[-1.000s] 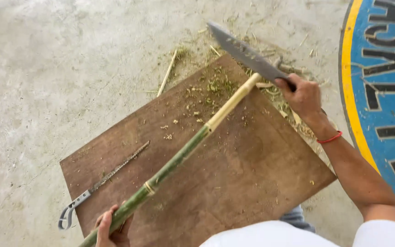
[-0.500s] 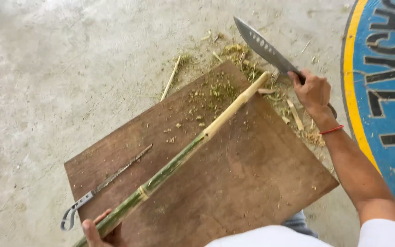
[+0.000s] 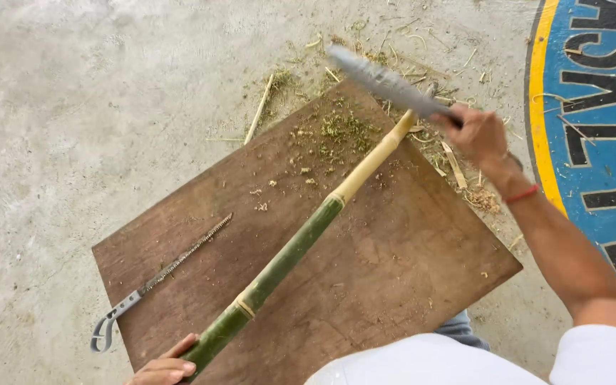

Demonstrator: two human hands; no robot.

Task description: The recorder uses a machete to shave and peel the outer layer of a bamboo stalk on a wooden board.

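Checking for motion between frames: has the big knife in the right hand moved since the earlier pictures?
Yes. The knife in the right hand has swung down toward the bamboo pole's peeled tip, judged against the brown board's far corner. Its blade is motion-blurred.

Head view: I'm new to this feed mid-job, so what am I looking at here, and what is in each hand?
There is no machine, only a person's two bare hands, filmed by a camera on their head looking down. A brown wooden board lies on a concrete floor. The left hand grips the green end of a bamboo pole lying across the board, its far end stripped pale. The right hand holds a big, motion-blurred knife raised over that end. A thin saw lies on the board, with shavings scattered about.
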